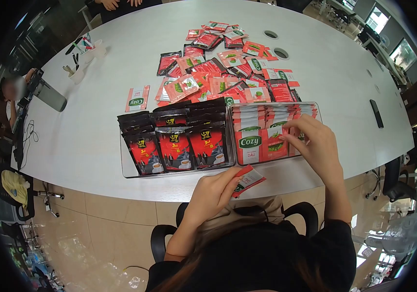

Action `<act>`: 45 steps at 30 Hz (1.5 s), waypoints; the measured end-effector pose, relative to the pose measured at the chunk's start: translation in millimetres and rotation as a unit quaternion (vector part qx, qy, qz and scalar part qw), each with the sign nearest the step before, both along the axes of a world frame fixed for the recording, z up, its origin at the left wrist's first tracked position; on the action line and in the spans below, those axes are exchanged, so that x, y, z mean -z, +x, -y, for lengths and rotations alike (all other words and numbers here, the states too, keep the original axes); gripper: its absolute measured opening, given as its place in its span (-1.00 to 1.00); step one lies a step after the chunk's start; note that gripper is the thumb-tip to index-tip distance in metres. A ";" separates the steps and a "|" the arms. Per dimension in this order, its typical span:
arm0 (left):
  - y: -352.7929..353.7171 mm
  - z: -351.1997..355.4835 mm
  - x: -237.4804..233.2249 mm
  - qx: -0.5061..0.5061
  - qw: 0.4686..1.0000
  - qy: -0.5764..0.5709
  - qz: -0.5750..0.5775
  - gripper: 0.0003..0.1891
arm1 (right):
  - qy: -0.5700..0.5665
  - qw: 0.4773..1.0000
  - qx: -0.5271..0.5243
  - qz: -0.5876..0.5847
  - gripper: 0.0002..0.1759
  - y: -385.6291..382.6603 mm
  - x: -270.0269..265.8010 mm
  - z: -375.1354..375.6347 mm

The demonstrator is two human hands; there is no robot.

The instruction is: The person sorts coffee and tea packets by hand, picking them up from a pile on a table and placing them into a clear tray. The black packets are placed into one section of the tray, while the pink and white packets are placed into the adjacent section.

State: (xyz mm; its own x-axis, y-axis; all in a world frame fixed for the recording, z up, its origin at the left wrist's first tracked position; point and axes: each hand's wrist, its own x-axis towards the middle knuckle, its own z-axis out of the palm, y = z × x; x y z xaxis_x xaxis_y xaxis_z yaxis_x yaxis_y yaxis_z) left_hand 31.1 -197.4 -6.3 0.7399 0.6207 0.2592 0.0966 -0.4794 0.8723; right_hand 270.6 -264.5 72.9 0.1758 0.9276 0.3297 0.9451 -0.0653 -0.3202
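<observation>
My left hand (213, 194) pinches a red and white Cozy tea sachet (250, 182) at the table's front edge. My right hand (315, 143) is over the clear tray of Cozy sachets (250, 142), thumb and forefinger apart at the front row, the other fingers curled. These sachets stand upright in packed rows, partly hidden by the right hand. Beside them on the left, a clear tray (135, 176) holds upright black and red G7 coffee sachets (174, 148) in rows.
Behind the trays lies a loose heap of mixed sachets (208, 68), with one lone Cozy sachet (137, 98) to its left. Cups with pens (76, 74), a grey bottle (53, 97) and a black phone-like object (376, 113) stand or lie farther out. Other people are at the table.
</observation>
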 end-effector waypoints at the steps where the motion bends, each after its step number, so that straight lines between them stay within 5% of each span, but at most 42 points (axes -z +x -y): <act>1: 0.1 0.1 -0.2 0.000 1.000 -0.001 0.001 -0.80 | -0.010 1.000 0.003 0.003 -0.79 0.1 -1.7 -1.3; 11: 0.5 1.4 3.5 -0.011 0.999 0.015 0.031 -0.79 | -0.150 0.988 0.023 0.022 -0.66 -5.4 -8.0 -9.3; 18: -2.0 0.3 -1.5 0.003 1.000 0.015 0.009 -0.72 | -0.159 0.986 -0.041 -0.044 -0.82 2.6 -19.8 -4.3; 21: -1.9 0.3 4.3 -0.004 1.000 0.021 0.015 -0.74 | -0.164 0.965 -0.035 -0.201 -0.87 8.6 -32.6 2.6; 25: -0.8 0.4 5.7 -0.013 1.000 0.013 0.024 -0.78 | -0.085 0.969 -0.107 -0.205 -0.82 19.3 -48.3 16.8; 30: -0.2 2.7 4.6 -0.024 0.999 0.022 0.038 -0.79 | -0.039 0.935 -0.030 -0.351 -0.87 20.5 -63.9 25.3; 45: 2.2 3.1 4.9 -0.029 0.998 0.022 0.050 -0.82 | -0.086 0.986 -0.109 -0.092 -0.64 17.9 -23.9 1.5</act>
